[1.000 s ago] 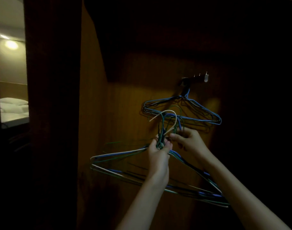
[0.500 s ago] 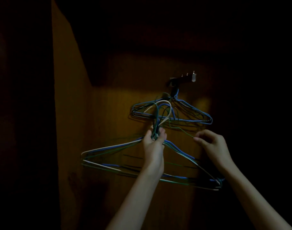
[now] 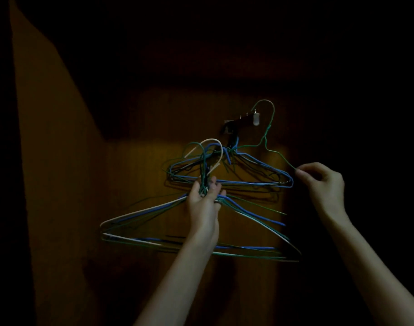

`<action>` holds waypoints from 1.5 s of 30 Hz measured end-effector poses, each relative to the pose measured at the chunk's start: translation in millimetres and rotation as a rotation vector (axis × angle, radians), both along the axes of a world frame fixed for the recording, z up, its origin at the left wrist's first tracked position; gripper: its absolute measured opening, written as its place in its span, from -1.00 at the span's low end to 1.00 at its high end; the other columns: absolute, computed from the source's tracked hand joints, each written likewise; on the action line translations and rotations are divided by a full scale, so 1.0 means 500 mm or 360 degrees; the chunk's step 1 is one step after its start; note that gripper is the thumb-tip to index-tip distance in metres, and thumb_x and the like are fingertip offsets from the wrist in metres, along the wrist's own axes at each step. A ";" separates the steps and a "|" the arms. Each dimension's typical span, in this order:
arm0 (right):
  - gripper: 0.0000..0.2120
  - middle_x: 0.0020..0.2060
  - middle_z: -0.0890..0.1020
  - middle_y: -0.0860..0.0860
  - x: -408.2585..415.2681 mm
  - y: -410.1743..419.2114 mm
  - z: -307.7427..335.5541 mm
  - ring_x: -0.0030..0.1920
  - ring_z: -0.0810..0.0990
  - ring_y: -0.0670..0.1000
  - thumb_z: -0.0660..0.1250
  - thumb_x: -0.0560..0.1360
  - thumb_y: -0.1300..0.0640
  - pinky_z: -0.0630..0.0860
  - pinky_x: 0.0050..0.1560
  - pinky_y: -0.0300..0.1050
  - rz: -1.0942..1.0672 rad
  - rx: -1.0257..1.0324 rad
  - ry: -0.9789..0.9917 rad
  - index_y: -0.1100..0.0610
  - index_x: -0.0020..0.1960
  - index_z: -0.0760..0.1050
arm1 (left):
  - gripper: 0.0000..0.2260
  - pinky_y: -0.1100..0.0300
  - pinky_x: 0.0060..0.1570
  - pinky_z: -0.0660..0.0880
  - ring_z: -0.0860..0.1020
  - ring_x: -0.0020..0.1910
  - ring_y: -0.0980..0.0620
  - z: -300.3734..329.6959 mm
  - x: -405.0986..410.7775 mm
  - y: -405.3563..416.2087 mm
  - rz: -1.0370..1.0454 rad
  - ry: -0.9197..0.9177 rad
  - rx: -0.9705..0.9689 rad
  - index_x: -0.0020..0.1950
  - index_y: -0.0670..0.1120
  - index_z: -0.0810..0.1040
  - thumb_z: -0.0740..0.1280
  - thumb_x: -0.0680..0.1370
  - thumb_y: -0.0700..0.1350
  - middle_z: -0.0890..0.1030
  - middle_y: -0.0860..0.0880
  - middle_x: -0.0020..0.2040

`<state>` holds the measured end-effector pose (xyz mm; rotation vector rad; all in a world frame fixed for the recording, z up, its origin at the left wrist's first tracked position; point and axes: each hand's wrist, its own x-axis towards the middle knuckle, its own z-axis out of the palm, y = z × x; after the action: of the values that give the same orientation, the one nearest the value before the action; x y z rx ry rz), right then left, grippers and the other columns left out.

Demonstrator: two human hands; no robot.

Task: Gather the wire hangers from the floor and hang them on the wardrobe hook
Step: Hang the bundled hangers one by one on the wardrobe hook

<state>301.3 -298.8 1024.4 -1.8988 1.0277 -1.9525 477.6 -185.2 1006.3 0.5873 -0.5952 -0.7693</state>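
Nearest, the left hand (image 3: pixel 204 203) grips a bundle of wire hangers (image 3: pixel 168 234) by their bunched necks, its fingers curled round the stems, the white, blue and green triangles fanning out below against the wardrobe's wooden back panel (image 3: pixel 135 165). To the right, the right hand (image 3: pixel 323 182) pinches one shoulder of a single green hanger (image 3: pixel 267 135) between thumb and fingertips, its crook raised just over the outer end of the wardrobe hook (image 3: pixel 246 118), though in this dim light contact cannot be judged. Farther back, blue hangers (image 3: pixel 255 182) already hang from the hook's inner end
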 end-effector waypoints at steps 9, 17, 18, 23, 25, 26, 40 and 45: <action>-0.93 -0.17 0.61 0.03 0.085 -0.137 0.022 -0.08 0.57 0.04 0.36 0.49 0.14 0.49 -0.02 0.01 -0.0014 0.0175 0.0051 0.11 -0.06 0.59 | -0.53 -0.06 0.33 0.35 0.49 0.23 -0.11 0.017 0.031 -0.060 0.0032 0.0047 -0.0056 0.49 -0.12 0.19 0.16 0.59 -0.33 0.56 -0.11 0.08; -0.91 -0.18 0.61 0.05 0.138 -0.219 0.040 -0.15 0.56 0.06 0.35 0.50 0.11 0.42 -0.18 -0.09 -0.0033 0.0331 0.0185 0.09 -0.05 0.59 | -0.49 0.01 0.25 0.41 0.48 0.27 -0.14 0.030 0.052 -0.096 0.0071 0.0048 -0.0110 0.52 -0.16 0.13 0.14 0.58 -0.36 0.52 -0.20 0.19; -0.90 -0.16 0.62 0.06 0.144 -0.228 0.040 -0.14 0.57 0.08 0.34 0.50 0.12 0.45 -0.18 -0.06 -0.0025 0.0332 0.0198 0.11 -0.03 0.59 | -0.50 0.01 0.25 0.41 0.48 0.26 -0.13 0.033 0.054 -0.101 0.0080 0.0042 -0.0107 0.51 -0.17 0.14 0.14 0.58 -0.36 0.52 -0.19 0.19; -0.90 -0.05 0.63 0.07 0.163 -0.279 0.038 -0.07 0.54 0.03 0.34 0.51 0.15 0.46 -0.14 -0.08 -0.0002 0.0390 0.0186 0.12 -0.01 0.59 | -0.53 -0.04 0.30 0.38 0.50 0.23 -0.12 0.040 0.055 -0.121 0.0126 -0.0005 -0.0063 0.49 -0.16 0.20 0.15 0.59 -0.35 0.55 -0.16 0.14; -0.91 -0.02 0.62 0.07 0.167 -0.297 0.038 -0.04 0.53 0.02 0.33 0.50 0.16 0.45 -0.12 -0.09 0.0019 0.0439 0.0183 0.13 -0.01 0.59 | -0.55 -0.04 0.31 0.38 0.51 0.21 -0.10 0.038 0.056 -0.128 0.0119 -0.0003 -0.0071 0.48 -0.16 0.23 0.15 0.59 -0.34 0.57 -0.14 0.11; -0.92 -0.02 0.62 0.07 0.169 -0.305 0.037 -0.04 0.54 0.02 0.34 0.50 0.17 0.46 -0.11 -0.08 0.0033 0.0451 0.0190 0.13 -0.03 0.58 | -0.57 -0.03 0.30 0.39 0.50 0.22 -0.11 0.038 0.057 -0.132 0.0112 0.0005 -0.0074 0.46 -0.17 0.25 0.14 0.59 -0.34 0.57 -0.14 0.09; -0.92 -0.08 0.65 0.03 0.191 -0.325 0.012 -0.03 0.59 0.07 0.35 0.50 0.07 0.52 -0.03 0.06 -0.0045 0.0450 0.0305 0.04 -0.06 0.59 | -0.62 0.02 0.23 0.43 0.50 0.21 -0.13 0.028 0.054 -0.136 0.0130 0.0055 -0.0015 0.38 -0.14 0.34 0.13 0.59 -0.39 0.54 -0.20 0.09; -0.82 0.01 0.66 0.04 0.194 -0.318 0.002 0.08 0.57 0.09 0.36 0.49 0.08 0.52 0.04 0.04 -0.0127 0.0408 0.0332 0.05 0.07 0.60 | -0.51 0.03 0.20 0.43 0.50 0.21 -0.12 0.018 0.060 -0.139 0.0117 0.0127 0.0006 0.50 -0.14 0.20 0.12 0.58 -0.41 0.54 -0.17 0.03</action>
<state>398.2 -458.1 1025.2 -1.9699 1.3580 -1.5926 507.6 -254.7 1015.3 0.5759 -0.4961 -0.7211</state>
